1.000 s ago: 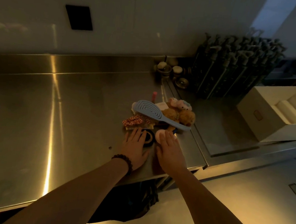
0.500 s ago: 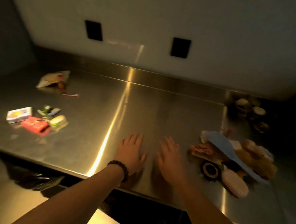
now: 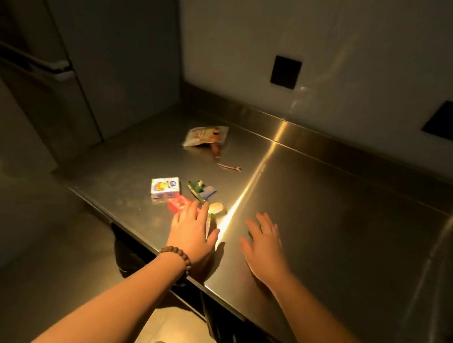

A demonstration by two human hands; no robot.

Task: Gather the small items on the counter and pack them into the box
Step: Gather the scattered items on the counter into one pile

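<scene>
Two flat hands, left hand (image 3: 190, 230) and right hand (image 3: 264, 244), fingers spread, holding nothing, low over tabletop (image 3: 339, 223); left fingertips at red packet (image 3: 178, 203), probably ready to sweep scattered items together. No box visible.

Commercial kitchen, dimly lit: stainless-steel counter (image 3: 339, 223) with raised backsplash (image 3: 333, 143), plain wall with dark outlets (image 3: 285, 72), tall steel cabinet door (image 3: 64, 59).
</scene>
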